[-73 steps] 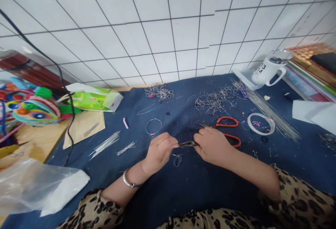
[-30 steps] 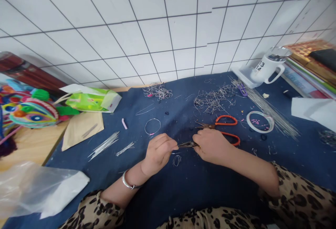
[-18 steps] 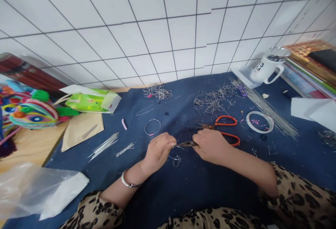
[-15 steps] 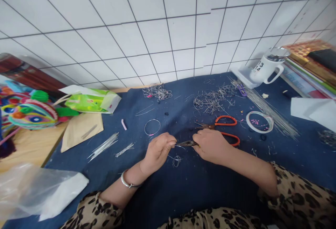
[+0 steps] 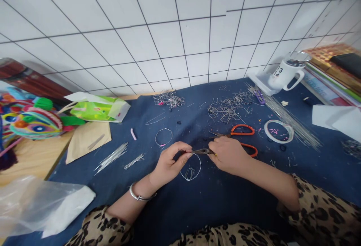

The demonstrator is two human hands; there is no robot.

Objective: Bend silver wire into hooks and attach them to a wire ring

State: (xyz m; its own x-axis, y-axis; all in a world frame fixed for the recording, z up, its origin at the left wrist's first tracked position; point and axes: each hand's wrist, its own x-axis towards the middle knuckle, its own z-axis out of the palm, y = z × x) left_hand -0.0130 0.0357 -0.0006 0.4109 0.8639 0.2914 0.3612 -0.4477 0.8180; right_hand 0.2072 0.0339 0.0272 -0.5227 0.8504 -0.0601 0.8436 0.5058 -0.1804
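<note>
My left hand [image 5: 172, 160] pinches a thin wire ring [image 5: 200, 167] at its top, thumb and forefinger together. The ring hangs as a round loop below the fingertips. My right hand [image 5: 229, 153] is wrapped round a pair of pliers [image 5: 203, 151], whose dark jaws reach left to the pinched part of the ring. Whether the jaws grip the wire is too small to tell. A small tangle of wire [image 5: 190, 173] shows behind the ring on the blue cloth [image 5: 225, 208]. Orange-handled scissors [image 5: 242, 129] lie just beyond my right hand, partly covered by it.
Another wire ring [image 5: 164, 128] lies beyond my left hand. Cut wires [image 5: 112, 157] are at left, a wire heap [image 5: 229, 107] at the back. On the right are a white coil [image 5: 265, 130], long wires [image 5: 293, 120] and a mug [image 5: 289, 75]. A tiled wall closes the back.
The wire ring has turned, now hanging as a full open loop below my left fingertips. My left fingers have spread slightly and shifted right; the pliers have moved a little upward.
</note>
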